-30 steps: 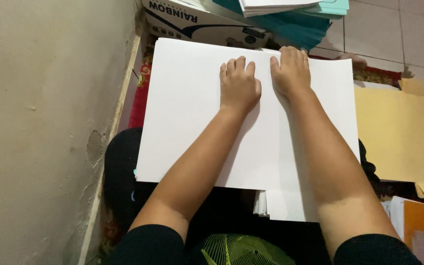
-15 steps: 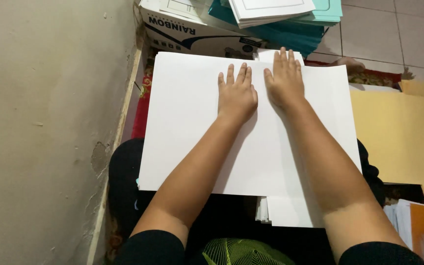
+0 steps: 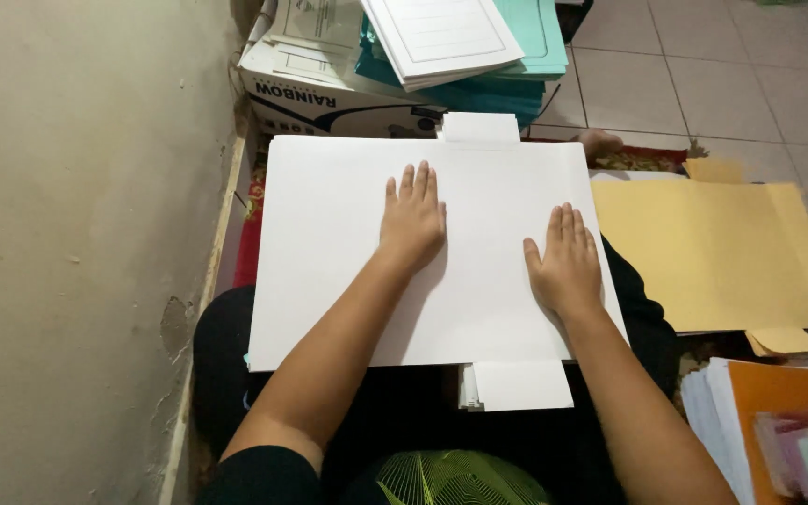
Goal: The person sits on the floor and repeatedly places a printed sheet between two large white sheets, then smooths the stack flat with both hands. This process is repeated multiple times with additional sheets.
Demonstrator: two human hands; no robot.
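Far left is the beige wall (image 3: 77, 234), scuffed low down. Next to it, the big white sheet (image 3: 329, 262) lies flat across my lap, top edge near the cardboard box (image 3: 329, 98) and the stack of teal folders (image 3: 488, 65) with a lined white booklet on top. My left hand (image 3: 413, 220) is palm-down near the sheet's centre, fingers (image 3: 420, 178) straight and slightly spread, gripping nothing, just pressing flat. My right hand (image 3: 565, 262) is palm-down near the sheet's right edge, fingers extended too, nothing held. A small white tab (image 3: 521, 383) sticks out under the bottom edge, another at the top. To the right, a flattened yellow folder (image 3: 713, 252) on the tiled floor (image 3: 703, 65). Bottom right: an orange folder pile (image 3: 778, 411).
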